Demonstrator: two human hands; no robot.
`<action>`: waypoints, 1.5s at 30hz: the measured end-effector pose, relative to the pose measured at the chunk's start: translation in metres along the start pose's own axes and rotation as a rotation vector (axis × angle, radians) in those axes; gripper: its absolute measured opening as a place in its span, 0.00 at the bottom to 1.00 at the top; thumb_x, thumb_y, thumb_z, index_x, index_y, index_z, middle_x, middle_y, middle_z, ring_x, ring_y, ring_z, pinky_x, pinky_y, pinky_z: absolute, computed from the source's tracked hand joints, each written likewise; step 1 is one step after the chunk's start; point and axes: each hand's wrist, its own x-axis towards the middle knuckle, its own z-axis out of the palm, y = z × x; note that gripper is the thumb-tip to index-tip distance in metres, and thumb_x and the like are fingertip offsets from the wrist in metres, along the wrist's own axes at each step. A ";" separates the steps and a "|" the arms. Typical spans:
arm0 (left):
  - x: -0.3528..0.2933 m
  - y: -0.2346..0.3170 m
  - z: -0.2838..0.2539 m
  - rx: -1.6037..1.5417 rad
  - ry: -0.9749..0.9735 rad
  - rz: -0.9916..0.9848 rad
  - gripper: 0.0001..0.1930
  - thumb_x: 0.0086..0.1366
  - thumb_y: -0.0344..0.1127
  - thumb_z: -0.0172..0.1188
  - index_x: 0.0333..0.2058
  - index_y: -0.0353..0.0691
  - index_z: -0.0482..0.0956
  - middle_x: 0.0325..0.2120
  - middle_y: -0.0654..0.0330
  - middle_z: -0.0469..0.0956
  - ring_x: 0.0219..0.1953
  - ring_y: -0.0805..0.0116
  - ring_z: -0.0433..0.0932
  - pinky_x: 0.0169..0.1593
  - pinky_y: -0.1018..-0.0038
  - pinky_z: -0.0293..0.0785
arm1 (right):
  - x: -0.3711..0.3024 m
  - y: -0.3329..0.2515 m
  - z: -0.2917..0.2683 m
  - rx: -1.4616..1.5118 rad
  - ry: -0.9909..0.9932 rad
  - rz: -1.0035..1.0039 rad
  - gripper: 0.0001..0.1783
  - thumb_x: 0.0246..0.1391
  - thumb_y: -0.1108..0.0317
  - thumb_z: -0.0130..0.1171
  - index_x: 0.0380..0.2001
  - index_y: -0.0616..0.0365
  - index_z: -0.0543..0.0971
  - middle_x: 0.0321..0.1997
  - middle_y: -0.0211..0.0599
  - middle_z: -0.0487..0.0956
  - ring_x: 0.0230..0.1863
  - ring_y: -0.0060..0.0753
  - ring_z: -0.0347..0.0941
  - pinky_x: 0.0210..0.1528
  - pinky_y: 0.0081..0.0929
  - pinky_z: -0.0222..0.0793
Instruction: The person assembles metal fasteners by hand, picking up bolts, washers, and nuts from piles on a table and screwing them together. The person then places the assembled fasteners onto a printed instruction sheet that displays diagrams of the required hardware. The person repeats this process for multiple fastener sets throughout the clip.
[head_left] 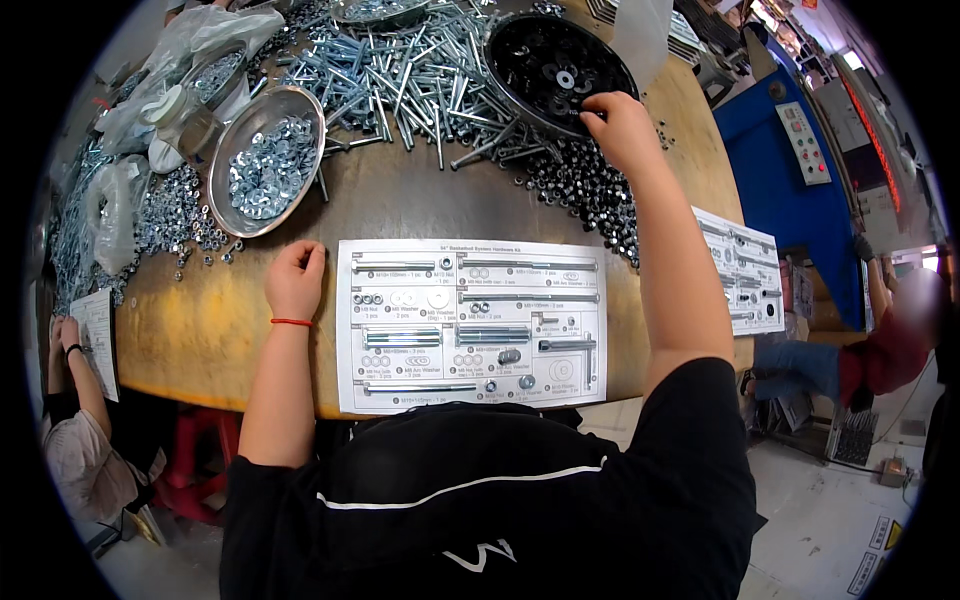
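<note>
My right hand [622, 128] reaches over the near right rim of a black bowl [508, 98] of dark washers, thumb and fingers closed together. A small dark bit shows between the fingertips, too small to name. One pale washer [565, 79] lies on top of the dark ones. Near the table's front, my left hand [297, 280] rests with curled fingers; whatever is inside them is hidden. Beside it lies a white sheet [470, 325] printed with pictures of bolts, nuts and washers. Dark nuts [585, 185] are heaped below the bowl, under my right forearm.
A metal bowl [318, 150] of silver washers tilts at the left. Long bolts [410, 75] pile up at the back, and silver nuts [175, 210] and plastic bags [140, 100] crowd the left. Another sheet [745, 275] lies right. Other people [85, 450] stand or sit on both sides.
</note>
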 end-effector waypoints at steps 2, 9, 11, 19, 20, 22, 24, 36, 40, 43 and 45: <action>-0.001 0.006 -0.002 0.012 0.006 -0.005 0.10 0.62 0.39 0.62 0.33 0.38 0.83 0.25 0.58 0.82 0.27 0.66 0.80 0.34 0.71 0.74 | 0.026 -0.013 0.009 -0.128 -0.137 0.108 0.14 0.52 0.58 0.65 0.39 0.51 0.85 0.43 0.40 0.81 0.48 0.45 0.77 0.51 0.41 0.72; -0.003 0.002 -0.001 -0.012 -0.009 -0.044 0.09 0.61 0.38 0.63 0.34 0.39 0.83 0.27 0.58 0.81 0.28 0.66 0.80 0.35 0.72 0.74 | 0.051 0.008 0.023 0.225 -0.222 0.122 0.11 0.46 0.65 0.68 0.31 0.58 0.82 0.32 0.39 0.82 0.36 0.40 0.78 0.40 0.33 0.72; -0.004 -0.001 0.000 -0.026 -0.004 -0.064 0.09 0.61 0.38 0.63 0.34 0.40 0.83 0.27 0.59 0.81 0.28 0.66 0.79 0.35 0.72 0.74 | 0.054 0.022 0.028 0.338 -0.154 0.146 0.11 0.47 0.66 0.68 0.31 0.60 0.81 0.29 0.38 0.82 0.32 0.33 0.77 0.38 0.30 0.72; -0.002 0.002 0.001 -0.029 -0.007 -0.053 0.09 0.61 0.39 0.63 0.34 0.40 0.83 0.27 0.59 0.81 0.28 0.66 0.80 0.35 0.72 0.74 | 0.052 0.038 0.030 0.565 -0.051 0.259 0.07 0.53 0.72 0.65 0.34 0.61 0.79 0.27 0.26 0.79 0.27 0.18 0.74 0.30 0.18 0.66; -0.001 0.003 0.000 -0.025 -0.006 -0.055 0.09 0.61 0.39 0.63 0.34 0.40 0.83 0.27 0.58 0.81 0.28 0.66 0.80 0.35 0.72 0.74 | 0.048 0.030 0.024 0.623 -0.026 0.258 0.07 0.53 0.72 0.65 0.34 0.61 0.79 0.27 0.26 0.79 0.27 0.18 0.74 0.30 0.18 0.65; -0.002 0.001 -0.001 -0.007 -0.014 -0.066 0.09 0.61 0.40 0.63 0.34 0.40 0.83 0.27 0.58 0.82 0.29 0.65 0.80 0.35 0.72 0.75 | 0.029 0.004 0.008 0.742 0.015 0.266 0.07 0.53 0.72 0.65 0.34 0.60 0.79 0.27 0.26 0.79 0.28 0.17 0.74 0.28 0.17 0.64; -0.002 -0.004 0.000 0.015 -0.035 -0.069 0.10 0.61 0.40 0.63 0.35 0.40 0.84 0.28 0.57 0.82 0.30 0.64 0.81 0.36 0.72 0.75 | -0.005 -0.007 -0.001 0.850 0.041 0.256 0.08 0.52 0.75 0.65 0.35 0.63 0.79 0.29 0.29 0.80 0.29 0.20 0.75 0.34 0.19 0.70; 0.007 -0.021 0.002 -0.085 -0.045 -0.053 0.11 0.64 0.38 0.63 0.36 0.36 0.83 0.26 0.66 0.80 0.28 0.80 0.74 0.35 0.80 0.71 | -0.317 -0.063 -0.017 0.737 -0.376 0.694 0.08 0.45 0.77 0.68 0.32 0.60 0.81 0.28 0.30 0.79 0.28 0.21 0.72 0.33 0.21 0.68; 0.009 -0.015 0.003 -0.037 -0.034 -0.001 0.11 0.63 0.39 0.64 0.36 0.36 0.84 0.26 0.65 0.81 0.28 0.80 0.75 0.35 0.80 0.71 | -0.338 -0.070 0.002 0.495 -0.215 0.530 0.08 0.45 0.77 0.67 0.32 0.60 0.81 0.32 0.35 0.78 0.29 0.31 0.74 0.33 0.26 0.70; 0.003 -0.017 -0.007 -0.212 -0.122 -0.066 0.11 0.63 0.36 0.64 0.40 0.35 0.83 0.30 0.66 0.80 0.31 0.80 0.74 0.37 0.82 0.71 | -0.336 -0.073 0.001 0.393 -0.160 0.461 0.07 0.46 0.76 0.66 0.32 0.58 0.81 0.36 0.35 0.77 0.29 0.33 0.74 0.33 0.28 0.70; -0.008 -0.007 -0.012 -0.342 -0.168 -0.114 0.13 0.64 0.35 0.64 0.45 0.35 0.81 0.33 0.67 0.79 0.33 0.81 0.73 0.39 0.84 0.69 | -0.339 -0.072 -0.002 0.442 -0.074 0.460 0.06 0.47 0.76 0.66 0.32 0.58 0.82 0.35 0.35 0.77 0.29 0.32 0.74 0.33 0.29 0.70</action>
